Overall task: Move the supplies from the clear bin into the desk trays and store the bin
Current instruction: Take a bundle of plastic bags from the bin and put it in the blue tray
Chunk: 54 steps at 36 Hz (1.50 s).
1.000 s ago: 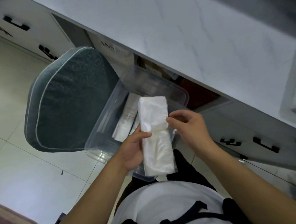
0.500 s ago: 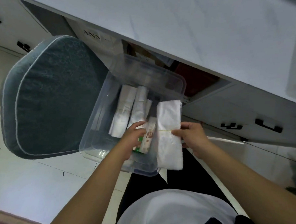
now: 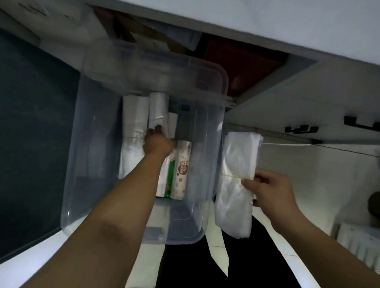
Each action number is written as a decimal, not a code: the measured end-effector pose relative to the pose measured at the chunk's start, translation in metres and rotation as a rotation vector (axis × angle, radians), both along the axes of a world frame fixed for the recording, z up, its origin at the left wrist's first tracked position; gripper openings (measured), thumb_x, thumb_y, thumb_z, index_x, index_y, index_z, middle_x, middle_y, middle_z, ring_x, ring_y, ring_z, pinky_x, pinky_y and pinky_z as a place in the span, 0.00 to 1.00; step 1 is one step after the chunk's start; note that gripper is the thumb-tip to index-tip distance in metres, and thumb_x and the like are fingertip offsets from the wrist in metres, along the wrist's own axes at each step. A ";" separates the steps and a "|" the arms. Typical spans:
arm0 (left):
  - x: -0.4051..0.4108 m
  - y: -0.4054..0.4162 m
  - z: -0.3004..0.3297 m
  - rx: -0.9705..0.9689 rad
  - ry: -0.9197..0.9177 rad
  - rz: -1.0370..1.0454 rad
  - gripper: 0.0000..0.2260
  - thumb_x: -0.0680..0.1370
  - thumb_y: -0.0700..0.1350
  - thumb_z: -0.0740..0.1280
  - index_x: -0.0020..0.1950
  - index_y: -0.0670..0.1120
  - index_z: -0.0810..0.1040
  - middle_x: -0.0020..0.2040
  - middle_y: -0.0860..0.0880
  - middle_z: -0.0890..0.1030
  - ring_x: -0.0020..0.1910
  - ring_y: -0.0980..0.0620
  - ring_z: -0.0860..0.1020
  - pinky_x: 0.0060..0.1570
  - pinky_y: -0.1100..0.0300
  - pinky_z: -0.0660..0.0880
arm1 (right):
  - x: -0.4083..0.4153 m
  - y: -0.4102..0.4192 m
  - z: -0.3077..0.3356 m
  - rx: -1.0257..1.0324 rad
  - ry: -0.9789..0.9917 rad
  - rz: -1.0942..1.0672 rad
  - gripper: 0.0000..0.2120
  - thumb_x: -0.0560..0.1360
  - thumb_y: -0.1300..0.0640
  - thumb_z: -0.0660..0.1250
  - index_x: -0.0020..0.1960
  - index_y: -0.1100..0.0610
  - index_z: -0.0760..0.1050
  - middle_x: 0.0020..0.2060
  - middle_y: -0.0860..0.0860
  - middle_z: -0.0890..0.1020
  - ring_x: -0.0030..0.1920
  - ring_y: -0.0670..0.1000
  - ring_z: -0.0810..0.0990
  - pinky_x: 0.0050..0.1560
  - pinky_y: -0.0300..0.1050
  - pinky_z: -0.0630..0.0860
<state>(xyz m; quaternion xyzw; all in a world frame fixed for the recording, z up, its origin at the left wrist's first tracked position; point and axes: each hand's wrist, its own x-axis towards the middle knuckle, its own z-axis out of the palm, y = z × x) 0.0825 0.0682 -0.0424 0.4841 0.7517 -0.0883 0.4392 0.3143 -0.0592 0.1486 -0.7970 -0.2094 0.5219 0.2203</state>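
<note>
Here the clear plastic bin (image 3: 90,182) sits below the edge of the white counter (image 3: 279,20), just beside a dark teal cushion (image 3: 26,135) on its left. The left hand (image 3: 157,142) reaches down into the bin, its fingers (image 3: 158,128) curled round a white roll of bags (image 3: 156,111) that stands among other white bundles along the middle of the bin. Next to that hand lies a printed packet (image 3: 182,172) with a green-edged one touching its left side. The right hand (image 3: 270,192) is outside the bin, to its right, pinching a banded bundle of clear plastic bags (image 3: 235,181) at its middle, where a thin rubber band crosses it; the bundle hangs upright, clear of the bin wall. Behind it are white drawer fronts with black handles (image 3: 364,125). The frame is dim and somewhat blurred.
</note>
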 end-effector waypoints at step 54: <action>0.294 -0.144 0.365 0.014 -0.939 0.395 0.14 0.74 0.33 0.71 0.57 0.46 0.81 0.49 0.46 0.86 0.46 0.46 0.84 0.41 0.57 0.80 | 0.265 -0.050 0.138 0.289 0.574 0.095 0.16 0.74 0.66 0.71 0.58 0.52 0.82 0.51 0.53 0.86 0.49 0.59 0.86 0.48 0.62 0.82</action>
